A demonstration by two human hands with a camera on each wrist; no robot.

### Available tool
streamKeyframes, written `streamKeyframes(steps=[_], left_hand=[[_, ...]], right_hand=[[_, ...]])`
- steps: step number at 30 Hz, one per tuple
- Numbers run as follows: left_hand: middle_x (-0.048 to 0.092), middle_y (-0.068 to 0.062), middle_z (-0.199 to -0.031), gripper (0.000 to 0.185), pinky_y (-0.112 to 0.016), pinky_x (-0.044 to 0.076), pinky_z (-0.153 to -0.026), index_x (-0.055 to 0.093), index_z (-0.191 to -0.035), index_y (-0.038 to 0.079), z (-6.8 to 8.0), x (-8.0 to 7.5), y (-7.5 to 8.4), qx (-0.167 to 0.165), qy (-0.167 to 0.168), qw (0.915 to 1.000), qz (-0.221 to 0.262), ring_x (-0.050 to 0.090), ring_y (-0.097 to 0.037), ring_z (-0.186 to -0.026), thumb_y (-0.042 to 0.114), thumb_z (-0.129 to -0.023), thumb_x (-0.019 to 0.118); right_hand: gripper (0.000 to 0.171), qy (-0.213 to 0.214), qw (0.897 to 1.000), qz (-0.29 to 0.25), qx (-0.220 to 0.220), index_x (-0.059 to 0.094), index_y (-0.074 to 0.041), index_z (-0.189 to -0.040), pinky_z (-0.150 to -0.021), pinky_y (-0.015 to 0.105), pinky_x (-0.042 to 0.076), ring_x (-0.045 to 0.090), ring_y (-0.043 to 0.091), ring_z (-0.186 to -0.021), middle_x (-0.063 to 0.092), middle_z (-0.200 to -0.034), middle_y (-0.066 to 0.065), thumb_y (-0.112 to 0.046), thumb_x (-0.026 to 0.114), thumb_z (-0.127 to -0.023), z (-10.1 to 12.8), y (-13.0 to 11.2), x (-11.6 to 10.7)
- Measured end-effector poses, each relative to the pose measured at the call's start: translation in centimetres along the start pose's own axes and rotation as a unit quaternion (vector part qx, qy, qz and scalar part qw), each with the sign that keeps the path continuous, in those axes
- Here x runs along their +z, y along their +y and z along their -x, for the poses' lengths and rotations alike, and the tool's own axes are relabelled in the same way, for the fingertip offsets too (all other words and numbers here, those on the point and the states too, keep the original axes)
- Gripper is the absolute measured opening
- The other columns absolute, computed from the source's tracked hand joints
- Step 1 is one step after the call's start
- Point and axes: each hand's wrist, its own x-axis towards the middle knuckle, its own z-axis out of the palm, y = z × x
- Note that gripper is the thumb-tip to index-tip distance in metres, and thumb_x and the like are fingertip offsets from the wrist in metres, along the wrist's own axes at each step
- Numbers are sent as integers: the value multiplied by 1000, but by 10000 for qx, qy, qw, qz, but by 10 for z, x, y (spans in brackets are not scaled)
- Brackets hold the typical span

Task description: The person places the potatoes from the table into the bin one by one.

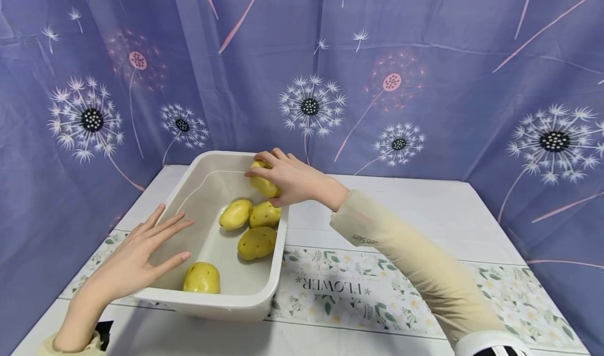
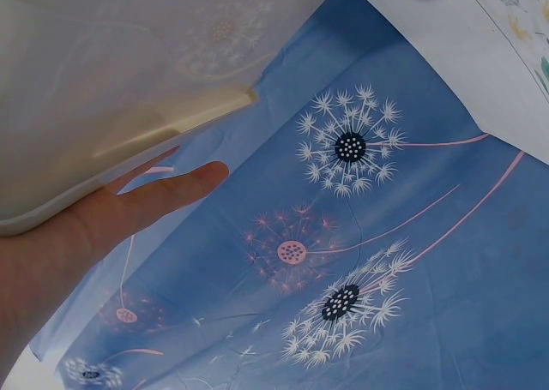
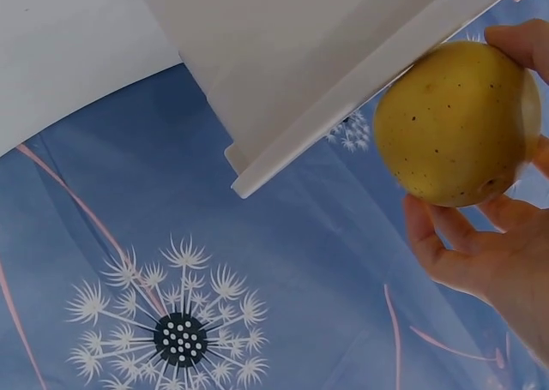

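A white plastic bin [image 1: 264, 288] stands on the table with several yellow potatoes in it, among them one near the front wall [image 1: 202, 278] and one in the middle [image 1: 257, 242]. My right hand [image 1: 288, 180] grips another potato [image 1: 264, 184] above the bin's far right corner; in the right wrist view this potato [image 3: 455, 124] sits in my curled fingers [image 3: 446, 249] beside the bin's rim [image 3: 360, 90]. My left hand [image 1: 141, 254] rests with straight fingers against the bin's left wall; the left wrist view shows this hand [image 2: 111, 210] under the rim [image 2: 129, 141].
The table [image 1: 424, 209] is white with a floral runner [image 1: 358, 293] across the front. A purple dandelion-print curtain [image 1: 424, 57] closes in the back and both sides. Bare tabletop lies to the right of the bin.
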Motion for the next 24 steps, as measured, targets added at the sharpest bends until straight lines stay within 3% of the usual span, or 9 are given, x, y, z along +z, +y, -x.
streamKeyframes(steps=[15, 24], left_hand=[[41, -13, -138, 55, -65, 16, -100, 44, -131, 29, 1, 1, -1, -131, 47, 9999, 41, 5, -22, -140, 36, -80, 64], [40, -15, -138, 55, -66, 14, -100, 43, -132, 27, 1, 1, -1, 9, 8, 10000, 16, 4, -23, -140, 36, -81, 62]], right_hand=[[62, -107, 9999, -27, 5, 44, -25, -128, -73, 33, 44, 39, 22, -104, 39, -131, 5, -32, 69, -71, -16, -5, 4], [58, -209, 9998, -15, -35, 45, -25, -128, -73, 31, 46, 39, 22, -105, 38, -130, 5, -33, 65, -74, -28, -9, 9]])
